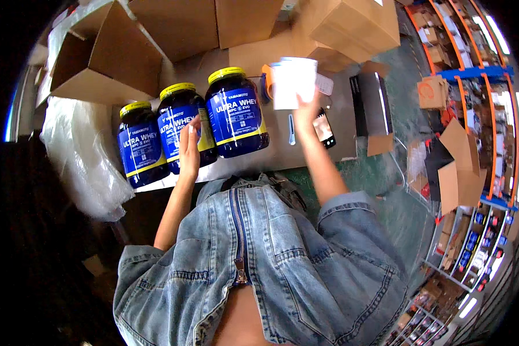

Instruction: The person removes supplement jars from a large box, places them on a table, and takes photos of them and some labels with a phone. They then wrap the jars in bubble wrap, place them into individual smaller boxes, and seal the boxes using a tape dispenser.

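Three dark plastic tubs of Yamamoto whey powder with yellow lids and blue labels stand in a slanting row on the table: the left tub (pixel 140 145), the middle tub (pixel 173 113) and the right tub (pixel 235 114). My left hand (pixel 190 149) is upright in front of the middle tub, with its fingers nearly together and nothing seen in them; whether it touches the tub cannot be told. White papers (pixel 292 82), blurred, are held in my right hand (pixel 307 108). Behind them, an orange and blue tape dispenser (pixel 267 82) is partly hidden. A light blue slim tool (pixel 291 129) lies below the papers.
A smartphone (pixel 325 129) lies right of my right forearm. An open carton (pixel 112 56) stands back left, above clear plastic wrap (pixel 82 160). More cartons (pixel 350 30) stand at the back. A black box (pixel 374 104) is at the table's right. Orange shelving (pixel 462 73) stands beyond.
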`<state>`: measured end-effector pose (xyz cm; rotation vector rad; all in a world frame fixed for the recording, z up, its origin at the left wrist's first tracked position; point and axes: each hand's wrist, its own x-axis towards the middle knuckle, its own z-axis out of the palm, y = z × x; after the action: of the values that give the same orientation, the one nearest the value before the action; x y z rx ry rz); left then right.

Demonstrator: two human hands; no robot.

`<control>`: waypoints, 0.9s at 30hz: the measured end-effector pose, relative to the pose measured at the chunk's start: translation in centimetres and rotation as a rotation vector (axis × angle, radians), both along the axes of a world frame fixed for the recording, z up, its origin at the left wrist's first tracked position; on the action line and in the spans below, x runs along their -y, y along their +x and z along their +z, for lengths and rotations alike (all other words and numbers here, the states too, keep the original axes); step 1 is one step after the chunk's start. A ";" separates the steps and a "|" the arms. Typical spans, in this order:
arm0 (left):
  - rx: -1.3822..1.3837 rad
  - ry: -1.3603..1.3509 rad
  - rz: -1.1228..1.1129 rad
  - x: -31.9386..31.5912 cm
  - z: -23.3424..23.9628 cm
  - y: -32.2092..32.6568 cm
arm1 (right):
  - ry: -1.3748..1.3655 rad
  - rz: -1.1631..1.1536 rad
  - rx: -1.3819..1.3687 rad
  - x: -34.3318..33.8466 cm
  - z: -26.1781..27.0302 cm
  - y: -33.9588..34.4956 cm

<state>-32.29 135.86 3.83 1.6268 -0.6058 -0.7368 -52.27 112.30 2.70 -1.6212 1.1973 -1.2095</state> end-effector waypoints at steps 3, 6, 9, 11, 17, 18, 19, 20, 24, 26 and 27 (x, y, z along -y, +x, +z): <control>0.428 0.153 -0.034 -2.8 -4.7 0.9 | 0.074 -0.153 -0.282 7.6 -6.0 -8.9; 0.662 0.197 0.126 -3.4 -4.3 0.1 | 0.142 -0.159 -0.760 9.9 -10.7 -11.4; 0.823 0.334 0.329 -4.5 -6.0 2.2 | 0.100 -0.001 -0.676 6.8 -10.7 -8.1; 0.590 0.383 0.386 -5.4 -8.5 5.2 | 0.245 0.259 -0.388 4.0 -10.8 -4.9; 0.156 0.565 0.297 -3.9 -12.4 9.8 | 0.941 0.645 -0.001 -1.6 -9.2 3.5; 0.135 0.585 0.314 -2.3 -11.7 10.1 | 0.958 0.586 0.132 -0.7 -11.8 4.1; 0.042 0.537 0.318 -1.8 -11.9 11.1 | 1.021 0.710 0.292 -0.1 -11.8 4.7; -0.321 0.360 0.285 -1.4 -12.1 11.7 | 1.023 0.666 0.316 0.1 -11.7 5.0; -0.727 0.234 0.336 -2.4 -18.3 14.9 | 1.142 0.583 0.306 -1.1 -9.1 7.0; -0.690 0.235 0.286 -0.9 -16.1 13.8 | 1.216 0.567 0.331 -0.4 -9.9 6.4; -0.674 0.285 0.286 -0.3 -13.7 13.1 | 1.231 0.593 0.371 -0.4 -9.6 6.2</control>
<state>-19.21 136.13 -9.83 1.5439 0.2203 -1.1135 -46.05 112.72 -6.88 -0.6565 0.8107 -0.2064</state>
